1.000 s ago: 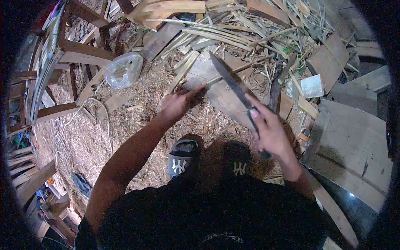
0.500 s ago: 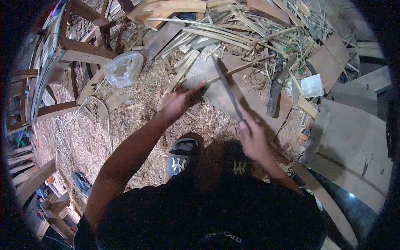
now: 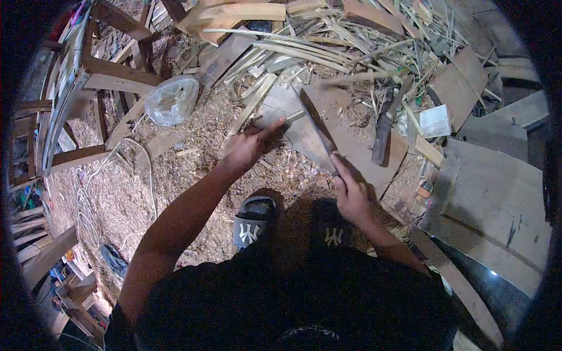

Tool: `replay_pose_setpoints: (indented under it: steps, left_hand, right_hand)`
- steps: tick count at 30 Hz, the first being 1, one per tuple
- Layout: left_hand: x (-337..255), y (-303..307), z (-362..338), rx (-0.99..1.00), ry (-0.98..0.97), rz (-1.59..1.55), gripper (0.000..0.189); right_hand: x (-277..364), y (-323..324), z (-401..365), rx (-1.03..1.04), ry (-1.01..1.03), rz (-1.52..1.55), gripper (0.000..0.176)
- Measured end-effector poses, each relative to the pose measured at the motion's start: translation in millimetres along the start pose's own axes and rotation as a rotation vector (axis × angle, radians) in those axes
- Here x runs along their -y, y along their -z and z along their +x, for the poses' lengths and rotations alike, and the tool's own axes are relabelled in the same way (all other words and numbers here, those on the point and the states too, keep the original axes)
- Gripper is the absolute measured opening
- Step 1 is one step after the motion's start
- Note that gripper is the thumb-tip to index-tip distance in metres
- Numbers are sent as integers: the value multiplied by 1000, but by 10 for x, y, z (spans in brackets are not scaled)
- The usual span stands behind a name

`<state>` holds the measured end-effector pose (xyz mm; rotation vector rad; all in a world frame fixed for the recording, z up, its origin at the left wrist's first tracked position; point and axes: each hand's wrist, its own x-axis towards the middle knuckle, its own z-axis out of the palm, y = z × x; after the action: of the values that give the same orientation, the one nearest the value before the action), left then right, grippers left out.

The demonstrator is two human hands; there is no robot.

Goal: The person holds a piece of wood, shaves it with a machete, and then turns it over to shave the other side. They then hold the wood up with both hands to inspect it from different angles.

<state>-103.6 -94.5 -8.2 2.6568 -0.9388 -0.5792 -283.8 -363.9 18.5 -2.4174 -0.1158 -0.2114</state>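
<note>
My right hand [image 3: 351,193] is wrapped round the handle end of a long-bladed knife [image 3: 314,124], its blade slanting up and to the left. In my left hand [image 3: 249,146] is a thin wooden stick [image 3: 294,116], the index finger laid along it and a short end sticking out beside the blade. Beneath both lies a flat grey board [image 3: 310,137] on the ground. Beyond the knife tip, a blurred length of stick [image 3: 358,78] is separate from the held piece.
Wood strips [image 3: 304,51] and offcuts pile up at the back. A clear plastic bag [image 3: 172,99], a coiled cord [image 3: 88,216] and wooden frames [image 3: 120,73] are to the left. A dark billet [image 3: 383,137] and a large panel [image 3: 492,205] lie right. Shavings cover the ground.
The long stick is now in two: a short piece stays in my left hand, and the far length has moved up and away, blurred. The knife has shifted slightly left and down.
</note>
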Motion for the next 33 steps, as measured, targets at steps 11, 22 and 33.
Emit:
replay_pose_setpoints:
  steps: [11, 22, 33]
  left_hand:
    - [199, -245, 54, -248, -260, -280, 67]
    - [-7, -39, -41, -17, 44, -99, 61]
    - [169, 98, -12, -98, -99, -170, 54]
  right_hand:
    - [810, 945, 500, 25, -564, 659, 55]
    - [96, -120, 57, -57, -187, 331, 45]
    - [197, 43, -2, 58, -494, 556, 46]
